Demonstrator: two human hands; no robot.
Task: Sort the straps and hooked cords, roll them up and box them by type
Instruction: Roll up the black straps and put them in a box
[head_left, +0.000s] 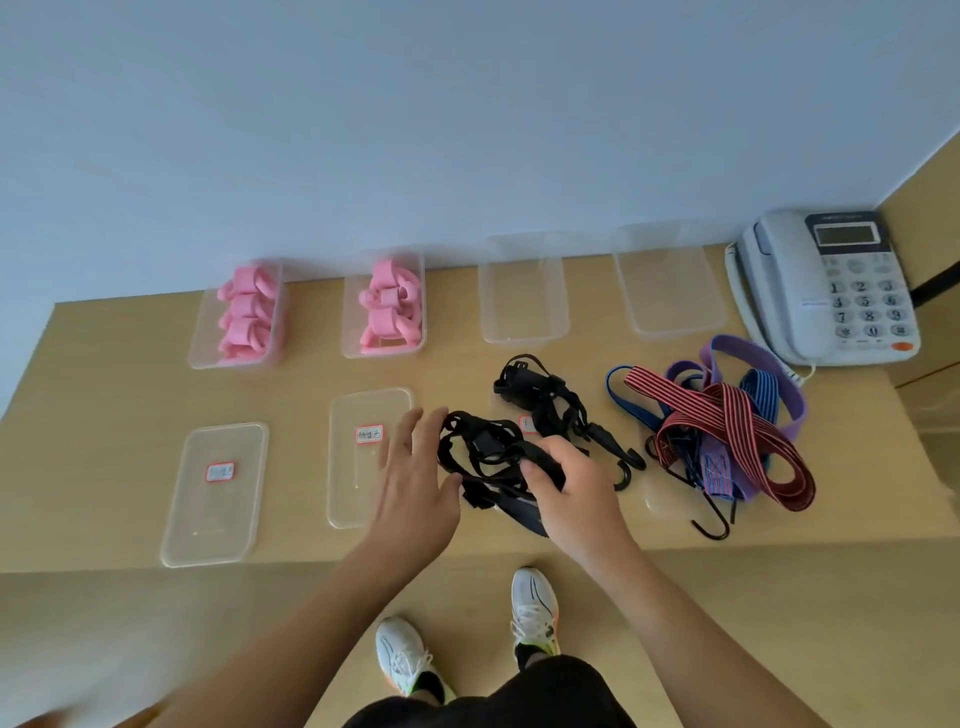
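Between the two hands, over the near edge of the table (130, 364), hangs a black strap (485, 457), a loose tangle of webbing with a buckle block in its middle. The right hand (563, 486) grips one end of it, fingers curled round the webbing, while the left hand (415, 467) is spread wide, fingertips touching the tangle's far loops without closing on them. Just beyond the right hand lies a second black strap (545, 400) with hooks, and further to that hand's right a pile of striped and purple cords (727, 426), their wire hooks pointing toward the table edge. Beyond that pile sit an empty box (522, 291), another box (667, 283) and a phone (826, 286). Beside the left hand, partly under it, lies a labelled lid (363, 457), with another lid (215, 493) further left; beyond them two boxes hold pink rolls (247, 317) and more pink rolls (389, 306). The strap looks light and limp, so it will sag and snag on itself rather than keep any shape. The buckle is probably the only stiff part. A sensible hold would be on a free end, pulling it out straight, then rolling toward the buckle. The hooks nearby could catch the loops.
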